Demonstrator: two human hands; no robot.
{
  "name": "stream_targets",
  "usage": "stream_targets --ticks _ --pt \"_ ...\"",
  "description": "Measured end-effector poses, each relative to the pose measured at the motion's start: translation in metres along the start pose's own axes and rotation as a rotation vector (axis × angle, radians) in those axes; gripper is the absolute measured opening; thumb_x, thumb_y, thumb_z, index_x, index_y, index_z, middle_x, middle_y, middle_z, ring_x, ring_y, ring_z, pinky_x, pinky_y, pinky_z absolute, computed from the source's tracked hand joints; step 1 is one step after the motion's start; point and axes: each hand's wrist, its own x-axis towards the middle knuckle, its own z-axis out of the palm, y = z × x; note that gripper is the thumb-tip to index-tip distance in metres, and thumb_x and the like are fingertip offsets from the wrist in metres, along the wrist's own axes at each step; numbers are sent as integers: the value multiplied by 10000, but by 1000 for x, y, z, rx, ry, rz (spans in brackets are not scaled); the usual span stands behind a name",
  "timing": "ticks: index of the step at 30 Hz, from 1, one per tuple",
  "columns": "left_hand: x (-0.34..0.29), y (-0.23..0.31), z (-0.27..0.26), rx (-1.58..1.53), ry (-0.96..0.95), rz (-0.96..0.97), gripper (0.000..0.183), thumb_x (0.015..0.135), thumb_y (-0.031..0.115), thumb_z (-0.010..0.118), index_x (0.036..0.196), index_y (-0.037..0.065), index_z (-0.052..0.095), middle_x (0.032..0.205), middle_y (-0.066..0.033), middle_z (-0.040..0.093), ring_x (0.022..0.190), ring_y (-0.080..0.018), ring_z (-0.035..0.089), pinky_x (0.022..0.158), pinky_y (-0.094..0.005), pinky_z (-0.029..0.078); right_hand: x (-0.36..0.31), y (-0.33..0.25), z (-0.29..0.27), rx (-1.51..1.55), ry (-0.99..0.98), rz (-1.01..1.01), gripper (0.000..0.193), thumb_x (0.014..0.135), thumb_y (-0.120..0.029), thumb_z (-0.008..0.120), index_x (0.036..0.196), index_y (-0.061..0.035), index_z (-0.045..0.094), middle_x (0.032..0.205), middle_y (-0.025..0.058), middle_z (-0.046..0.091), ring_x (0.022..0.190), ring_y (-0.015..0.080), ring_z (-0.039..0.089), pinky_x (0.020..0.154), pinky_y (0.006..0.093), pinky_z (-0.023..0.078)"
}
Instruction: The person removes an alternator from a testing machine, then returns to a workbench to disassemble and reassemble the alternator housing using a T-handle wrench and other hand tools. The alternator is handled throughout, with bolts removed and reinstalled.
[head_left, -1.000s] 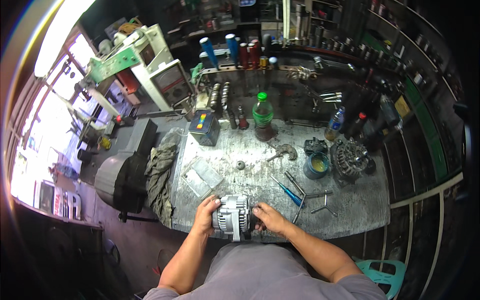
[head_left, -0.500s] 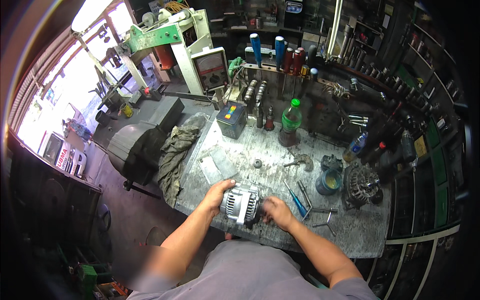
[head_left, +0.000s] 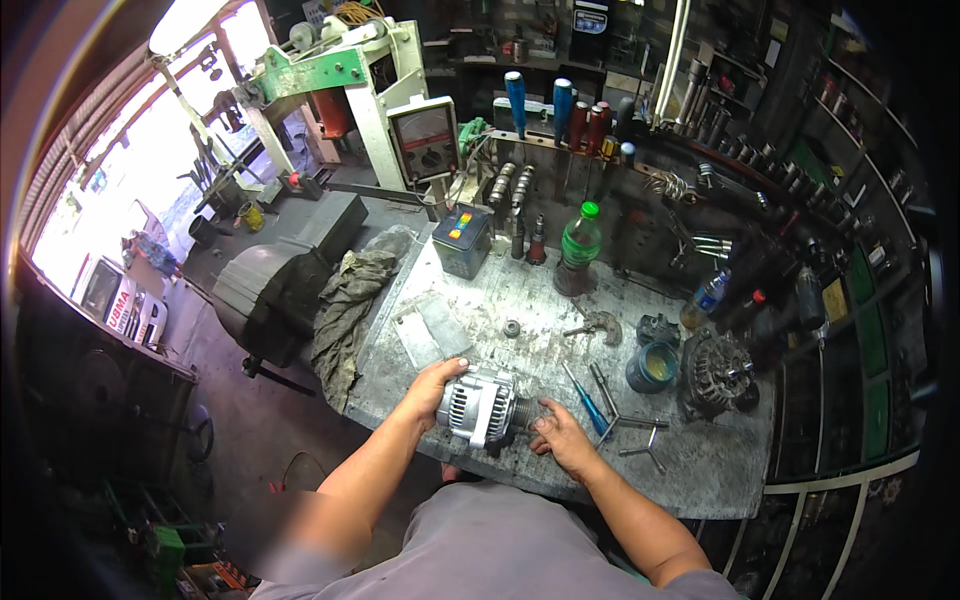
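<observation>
A silver alternator (head_left: 482,408) lies on its side at the near edge of the metal-topped workbench (head_left: 690,475). My left hand (head_left: 436,388) is closed around its left end, thumb on top; the fingers beneath are partly hidden. From the right end sticks out a dark grooved pulley (head_left: 523,413). Just right of that pulley is my right hand (head_left: 562,438), its fingers apart and nothing between them. Close to that hand lie a blue-handled screwdriver (head_left: 590,408) and a three-armed wrench (head_left: 618,420).
Behind the alternator are a flat grey plate (head_left: 430,330) and a small round metal part (head_left: 512,328). A green-capped bottle (head_left: 580,245) stands farther back. At right are a blue tub (head_left: 655,368) and a second alternator (head_left: 718,375). A rag (head_left: 350,310) hangs at left beside the vise (head_left: 270,290).
My right hand was blurred against the pulley; now its fingers are spread and it sits slightly off to the right, leaving the pulley visible. My left hand keeps its hold on the alternator.
</observation>
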Motion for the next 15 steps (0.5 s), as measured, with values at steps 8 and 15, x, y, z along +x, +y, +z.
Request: stream_targets --ticks 8,15 --pt "-4 -3 0 10 -2 56 394 1030 336 779 1206 -5 693 1085 -108 774 925 -194 766 820 -377 631 13 -31 22 -211 -17 -156 720 1042 -256 826 1607 25 479 1324 240 717 1056 289 789 942 393 639" --pt "-18 -6 2 18 7 127 453 1015 289 789 1306 -40 680 1153 -134 766 990 -214 764 871 -377 630 26 -25 -3 18 -151 343 762 1107 -642 608 1314 89 661 1005 215 780 805 272 797 701 388 649"
